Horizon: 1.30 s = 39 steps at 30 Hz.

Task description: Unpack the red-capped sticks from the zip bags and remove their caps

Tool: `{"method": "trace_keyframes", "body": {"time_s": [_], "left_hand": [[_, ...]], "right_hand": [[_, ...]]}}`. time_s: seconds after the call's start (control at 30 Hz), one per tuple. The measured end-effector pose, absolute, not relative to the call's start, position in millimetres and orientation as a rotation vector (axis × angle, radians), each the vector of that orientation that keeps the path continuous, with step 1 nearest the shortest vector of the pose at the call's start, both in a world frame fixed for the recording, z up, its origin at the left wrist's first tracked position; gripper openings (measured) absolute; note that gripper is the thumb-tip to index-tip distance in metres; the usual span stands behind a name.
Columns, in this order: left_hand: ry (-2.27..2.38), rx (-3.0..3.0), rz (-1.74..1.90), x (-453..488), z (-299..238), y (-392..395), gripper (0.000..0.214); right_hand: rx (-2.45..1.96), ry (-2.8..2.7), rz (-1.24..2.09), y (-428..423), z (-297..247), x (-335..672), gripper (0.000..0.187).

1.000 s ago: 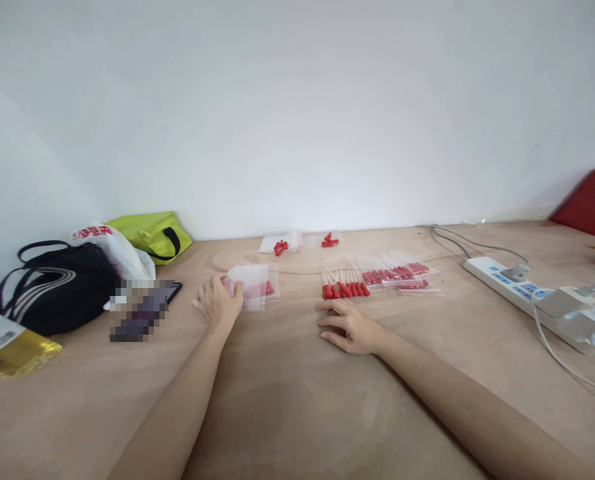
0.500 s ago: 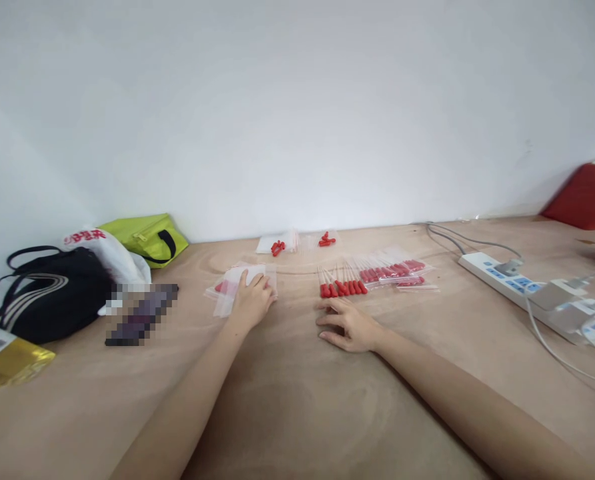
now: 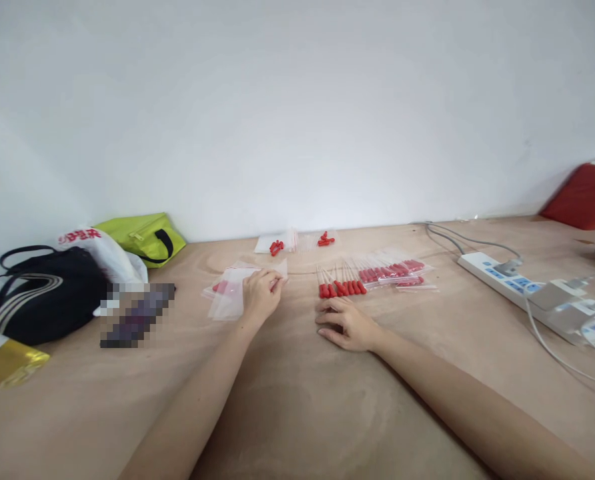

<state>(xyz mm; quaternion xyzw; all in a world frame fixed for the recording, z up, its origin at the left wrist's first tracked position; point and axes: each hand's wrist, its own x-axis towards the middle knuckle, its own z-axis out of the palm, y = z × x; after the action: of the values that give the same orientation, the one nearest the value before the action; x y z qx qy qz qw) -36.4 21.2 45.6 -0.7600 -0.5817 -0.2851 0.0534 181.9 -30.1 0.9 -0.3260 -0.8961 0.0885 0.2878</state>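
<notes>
My left hand (image 3: pixel 261 293) is closed, its thumb and fingers pinching the edge of a clear plastic zip bag (image 3: pixel 235 301). That bag lies on a small stack of similar bags, with something red showing through at the left. My right hand (image 3: pixel 347 324) rests on the table with its fingers loosely apart and holds nothing. Just beyond its fingertips is a row of thin pale sticks with red bulbous ends (image 3: pixel 343 288). To the right of the row, filled zip bags (image 3: pixel 390 272) with red pieces overlap each other.
Two small groups of red pieces (image 3: pixel 276 248) lie on bags near the wall. At right stands a white power strip (image 3: pixel 497 273) with plugs and cables. Bags (image 3: pixel 52 293), a yellow-green pouch (image 3: pixel 152 240) and a pixelated dark object (image 3: pixel 140 317) are at left. A red bag (image 3: pixel 585 197) is far right.
My left hand has moved right and its spread fingers have closed on a bag's edge, drawing it slightly to the right. My right hand stays in nearly the same place.
</notes>
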Motion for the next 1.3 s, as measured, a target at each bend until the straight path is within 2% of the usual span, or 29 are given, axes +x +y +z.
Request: {"method": "trace_keyframes", "body": {"time_s": [0.13,0.3,0.47,0.7,1.0,1.07,1.17,1.23,1.3], "left_hand": [[-1.674,-2.498,-1.006,-14,36,-2,0.014],[-1.529,-2.714,-1.047,3,15,-28,0.017],[-1.460,-2.700,-1.094,-12,11,-26,0.020],[-1.544,-2.648,-0.772,-23,12,-38,0.027],[-1.400,-2.866,-0.855,-14,18,-56,0.028],[-1.280,-2.952,-0.802,-14,20,-54,0.034],[-1.147,-3.061,-0.588,-15,23,-51,0.056],[-1.160,-3.084,-0.470,-16,22,-51,0.061],[-1.240,-3.048,-0.436,-16,18,-52,0.064]], "right_hand": [[-1.016,-2.230,0.301,-30,0,178,0.018],[-1.164,-1.936,0.609,-36,-4,166,0.041],[-1.295,-1.714,0.934,-37,-6,156,0.034],[-1.338,-1.706,0.956,-34,-11,156,0.042],[-1.012,-1.500,1.148,-23,-12,171,0.034],[-1.016,-1.456,1.146,-21,-12,172,0.032],[-1.117,-1.524,0.984,-22,-9,177,0.027],[-1.215,-1.645,0.825,-25,-6,183,0.021],[-1.305,-1.775,0.658,-30,-4,189,0.026]]}}
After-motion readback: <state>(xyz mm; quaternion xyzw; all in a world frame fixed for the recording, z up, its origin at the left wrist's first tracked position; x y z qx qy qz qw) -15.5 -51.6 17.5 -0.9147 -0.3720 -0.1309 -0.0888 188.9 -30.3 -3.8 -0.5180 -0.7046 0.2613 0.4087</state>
